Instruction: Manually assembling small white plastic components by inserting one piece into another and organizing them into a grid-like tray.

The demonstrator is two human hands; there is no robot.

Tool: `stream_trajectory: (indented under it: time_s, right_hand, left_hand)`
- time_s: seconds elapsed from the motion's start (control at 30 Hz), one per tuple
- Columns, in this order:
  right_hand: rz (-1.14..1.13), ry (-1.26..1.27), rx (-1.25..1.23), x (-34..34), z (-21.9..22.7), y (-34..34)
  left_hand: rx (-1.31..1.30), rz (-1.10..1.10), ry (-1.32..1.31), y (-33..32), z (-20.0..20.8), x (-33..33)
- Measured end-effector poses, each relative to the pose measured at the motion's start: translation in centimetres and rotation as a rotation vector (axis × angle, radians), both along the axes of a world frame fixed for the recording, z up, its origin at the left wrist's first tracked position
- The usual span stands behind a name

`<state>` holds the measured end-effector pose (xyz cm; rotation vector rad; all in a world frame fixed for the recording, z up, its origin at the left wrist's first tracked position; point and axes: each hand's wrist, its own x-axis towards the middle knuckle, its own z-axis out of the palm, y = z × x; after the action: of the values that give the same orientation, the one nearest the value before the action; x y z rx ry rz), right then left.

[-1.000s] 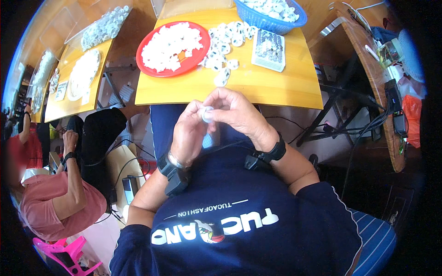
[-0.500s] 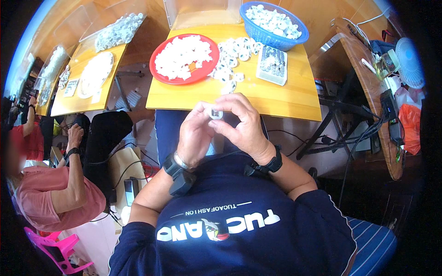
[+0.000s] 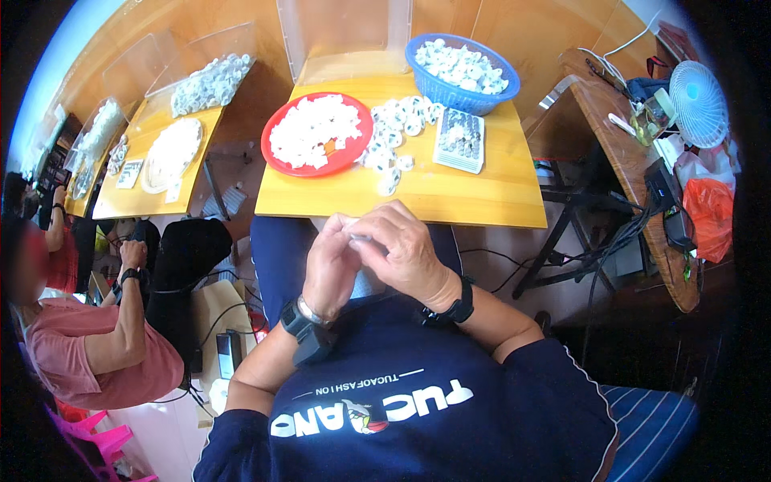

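Note:
In front of the table edge, my left hand point(image 3: 330, 263) and my right hand point(image 3: 403, 251) meet, fingers closed together. Between their fingertips is a small round white plastic part point(image 3: 361, 238), mostly covered by the fingers; its dark centre showed earlier. Beyond the hands, on the yellow wooden table point(image 3: 321, 199), lie several loose round white parts with dark centres point(image 3: 389, 138). A red plate point(image 3: 354, 151) to their left holds many small white pieces. To their right is a stack of flat white trays point(image 3: 459, 143) with dark pieces on top.
A blue basket point(image 3: 444, 91) full of white parts stands at the table's far right. A clear plastic bin point(image 3: 345, 32) is behind the plate. Left, a person in a pink shirt point(image 3: 120, 353) sits by another table point(image 3: 108, 202). At right are a wooden table point(image 3: 622, 128), fan point(image 3: 699, 103) and cables.
My fingers have closed further around the small part, hiding most of it, and the right hand has turned over it. The whole view has shifted slightly.

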<state>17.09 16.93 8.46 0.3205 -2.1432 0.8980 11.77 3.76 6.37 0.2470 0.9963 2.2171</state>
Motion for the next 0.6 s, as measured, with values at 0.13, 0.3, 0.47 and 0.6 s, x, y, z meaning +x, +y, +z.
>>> stream_trajectory:
  time_s: [0.13, 0.3, 0.47, 0.6]
  right_hand:
    - [0.055, -0.030, 0.037, 0.6, 0.4, 0.0]
    - [0.140, -0.012, -0.074, 1.2, 1.7, -0.1]
    - [-0.114, -0.106, -0.155, -0.8, -0.4, 4.2]
    - [-0.264, -0.348, -0.245, -3.1, -3.3, 8.7]
  left_hand:
    - [-0.012, -0.016, 0.014, -0.3, 0.2, 0.4]
    - [0.000, 0.030, 0.025, -0.8, 0.4, 0.3]
    - [0.047, 0.045, 0.042, -2.1, -0.4, -0.1]
    - [0.066, 0.070, 0.002, -3.4, -1.6, -0.4]
